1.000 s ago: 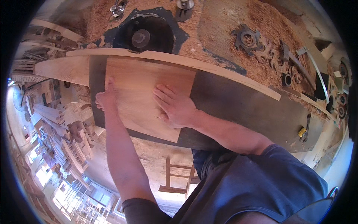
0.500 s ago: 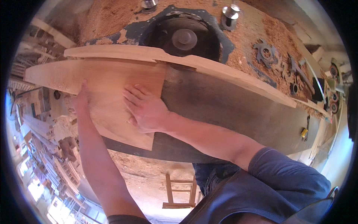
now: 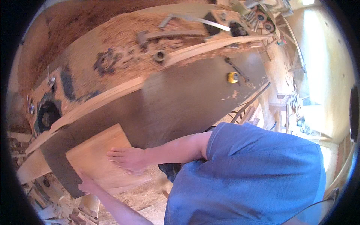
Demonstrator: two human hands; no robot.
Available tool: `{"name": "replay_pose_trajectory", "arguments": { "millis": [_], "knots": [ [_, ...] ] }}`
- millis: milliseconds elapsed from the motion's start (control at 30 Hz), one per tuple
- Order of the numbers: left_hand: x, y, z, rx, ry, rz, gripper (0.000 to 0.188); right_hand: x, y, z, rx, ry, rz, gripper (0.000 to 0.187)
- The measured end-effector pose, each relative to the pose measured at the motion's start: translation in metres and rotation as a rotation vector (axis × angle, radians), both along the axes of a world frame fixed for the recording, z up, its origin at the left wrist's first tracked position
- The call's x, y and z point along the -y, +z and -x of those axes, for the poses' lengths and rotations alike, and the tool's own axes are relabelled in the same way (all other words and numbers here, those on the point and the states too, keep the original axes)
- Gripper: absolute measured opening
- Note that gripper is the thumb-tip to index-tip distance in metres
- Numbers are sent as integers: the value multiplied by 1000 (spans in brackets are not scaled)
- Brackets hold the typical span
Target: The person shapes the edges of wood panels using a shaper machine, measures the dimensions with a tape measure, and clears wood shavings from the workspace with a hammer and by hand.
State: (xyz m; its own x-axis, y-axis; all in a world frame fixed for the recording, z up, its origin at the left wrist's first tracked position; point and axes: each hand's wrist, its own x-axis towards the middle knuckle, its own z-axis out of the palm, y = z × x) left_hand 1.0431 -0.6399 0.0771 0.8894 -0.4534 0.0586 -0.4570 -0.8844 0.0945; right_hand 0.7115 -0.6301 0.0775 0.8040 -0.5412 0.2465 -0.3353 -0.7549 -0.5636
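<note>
A flat light-wood panel [image 3: 98,144] lies on the dark machine table [image 3: 176,97], close to its near edge and apart from the wooden fence [image 3: 103,90]. My right hand [image 3: 129,159] rests flat on top of it, fingers stretched out. At the panel's left edge, my left hand [image 3: 89,186] grips it, thumb on the upper face and the other fingers partly hidden. Beyond the fence, at the far left, is the dark round spindle opening [image 3: 48,114] of the machine.
Sawdust covers the surface behind the fence, where a toothed cutter head [image 3: 105,62], a metal ring [image 3: 159,56] and a hammer-like tool [image 3: 170,35] lie. A yellow tape measure [image 3: 233,77] and a dark wrench [image 3: 237,68] sit at the table's right end. Wood offcuts [image 3: 80,215] are piled at lower left.
The panel has come away from the fence toward me, with both hands still on it. My view has swung to the right, showing more of the table's right end.
</note>
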Motion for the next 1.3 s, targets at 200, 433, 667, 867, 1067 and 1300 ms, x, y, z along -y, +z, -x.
{"name": "replay_pose_trajectory", "arguments": {
  "millis": [200, 433, 667, 867, 1067, 1300],
  "knots": [
    [-43, -5, 186, -155, -413, 6, 88, -53, -17, 197, -51, -13, -56, 70],
    [-165, 39, 403, -258, 176, 164, 114, -33, 66, 473, -277, -747, -68, 61],
    [-237, 12, 505, -1163, 513, 940, 75, -37, 64, 583, -551, -762, -120, 71],
    [-240, 12, 491, -1095, 539, 1200, 67, -6, 72, 557, -601, -553, -221, 61],
    [-252, 3, 482, -517, 460, 871, 58, 0, 102, 442, -535, -350, -401, 52],
    [-209, 90, 533, -919, -152, 884, 34, -39, 129, 298, -465, 106, -529, 48]
  ]
}}
